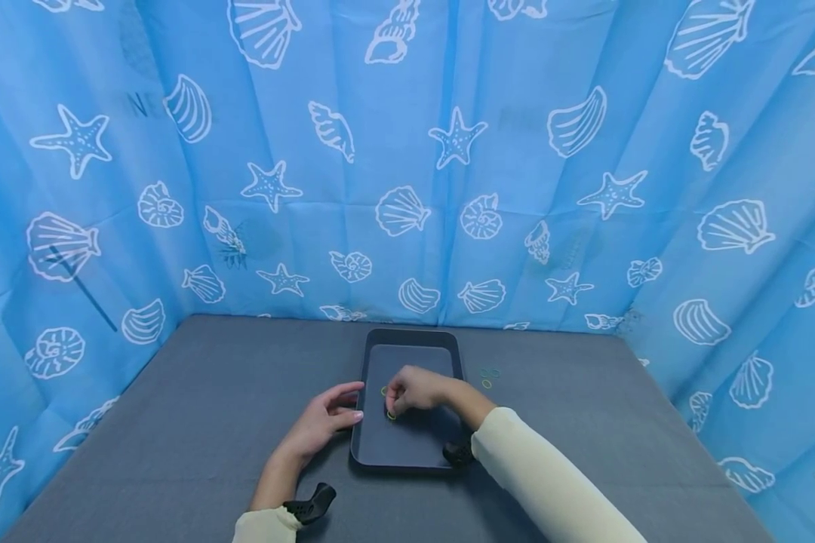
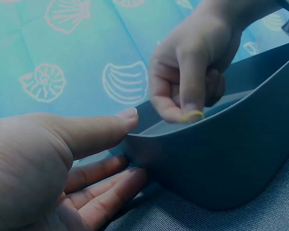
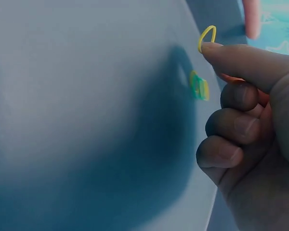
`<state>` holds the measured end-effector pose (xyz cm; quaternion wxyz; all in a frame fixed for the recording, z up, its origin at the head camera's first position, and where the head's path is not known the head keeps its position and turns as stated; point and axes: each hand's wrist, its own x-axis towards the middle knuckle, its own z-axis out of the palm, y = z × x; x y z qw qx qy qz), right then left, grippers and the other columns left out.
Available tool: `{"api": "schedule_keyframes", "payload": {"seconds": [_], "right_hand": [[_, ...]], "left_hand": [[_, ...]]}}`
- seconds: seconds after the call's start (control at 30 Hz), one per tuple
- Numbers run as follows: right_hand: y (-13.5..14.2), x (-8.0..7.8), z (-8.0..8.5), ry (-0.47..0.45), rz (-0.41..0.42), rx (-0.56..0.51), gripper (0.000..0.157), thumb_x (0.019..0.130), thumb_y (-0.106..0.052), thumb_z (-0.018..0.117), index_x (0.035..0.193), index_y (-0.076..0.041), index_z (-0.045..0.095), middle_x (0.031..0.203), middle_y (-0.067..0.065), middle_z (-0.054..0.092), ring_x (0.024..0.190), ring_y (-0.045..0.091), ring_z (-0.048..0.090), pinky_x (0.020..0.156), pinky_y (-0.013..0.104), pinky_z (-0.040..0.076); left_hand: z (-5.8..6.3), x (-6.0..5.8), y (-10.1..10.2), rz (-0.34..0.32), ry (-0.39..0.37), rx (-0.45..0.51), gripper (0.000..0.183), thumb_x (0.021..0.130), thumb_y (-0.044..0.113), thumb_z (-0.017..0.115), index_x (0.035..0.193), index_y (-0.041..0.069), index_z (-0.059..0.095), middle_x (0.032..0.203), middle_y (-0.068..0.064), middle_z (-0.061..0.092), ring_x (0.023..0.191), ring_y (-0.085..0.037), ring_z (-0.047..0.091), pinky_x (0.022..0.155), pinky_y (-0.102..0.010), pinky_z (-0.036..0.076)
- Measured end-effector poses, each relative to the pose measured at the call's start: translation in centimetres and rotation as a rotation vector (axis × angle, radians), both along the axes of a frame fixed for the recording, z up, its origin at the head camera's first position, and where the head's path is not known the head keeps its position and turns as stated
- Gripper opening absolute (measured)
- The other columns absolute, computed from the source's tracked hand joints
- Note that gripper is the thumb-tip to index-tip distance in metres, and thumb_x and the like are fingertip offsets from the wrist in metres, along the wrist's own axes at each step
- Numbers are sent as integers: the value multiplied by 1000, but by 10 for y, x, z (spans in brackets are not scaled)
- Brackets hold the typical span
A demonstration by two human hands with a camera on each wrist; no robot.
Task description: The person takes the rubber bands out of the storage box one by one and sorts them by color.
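Between thumb and index finger, my right hand point(image 1: 417, 388) pinches a small yellow rubber band point(image 3: 202, 38) low over the dark grey tray point(image 1: 401, 447). Its other fingers are curled in toward the palm. A little cluster of yellow and green bands point(image 3: 200, 87) lies in the tray near those fingertips. At the tray's left side is my left hand point(image 1: 318, 424), its thumb straight at the rim and its loosely bent fingers along the outer wall. In the left wrist view the rim hides much of the tray's inside.
To the right of the tray, several thin yellow and green bands point(image 1: 487, 383) lie on the grey cloth-covered table point(image 1: 570, 422). A blue curtain point(image 1: 407, 173) with white shells and starfish hangs behind the table and along both sides.
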<state>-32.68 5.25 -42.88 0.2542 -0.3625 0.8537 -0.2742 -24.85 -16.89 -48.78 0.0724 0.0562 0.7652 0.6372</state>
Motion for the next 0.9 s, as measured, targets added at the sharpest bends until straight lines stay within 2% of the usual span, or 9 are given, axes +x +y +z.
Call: {"api": "schedule_keyframes", "payload": {"seconds": [0.23,0.47,0.7,0.9], "right_hand": [[9,-2,11,38,-40,-75,13,88,-1,64,81,-10,70,72,-4,62,61,10,50,59,25,41],[24,-2,17,88,-88,-118,12,91,-4,64,83,-11,70,71,-4,61,59,10,47,58,26,41],[39,-4,19,136,-120,-144,12,91,-4,65,82,-11,70,73,8,63,56,10,44,56,26,39],[55,-6,19,107,-189,-195,8,90,-6,67,82,-7,68,65,5,57,53,9,42,54,25,37]], "left_hand": [[-1,0,0,5,2,-2,49,92,18,68,139,13,53,135,-21,51,105,-27,62,91,-48,49],[-1,0,2,15,1,-5,49,92,17,68,138,13,54,135,-21,52,104,-26,62,90,-47,49],[-3,0,2,23,5,-3,48,92,16,68,138,12,54,135,-21,52,103,-26,62,90,-47,50],[-1,2,2,12,8,-3,49,92,17,68,139,12,53,135,-21,51,104,-27,62,91,-48,49]]}}
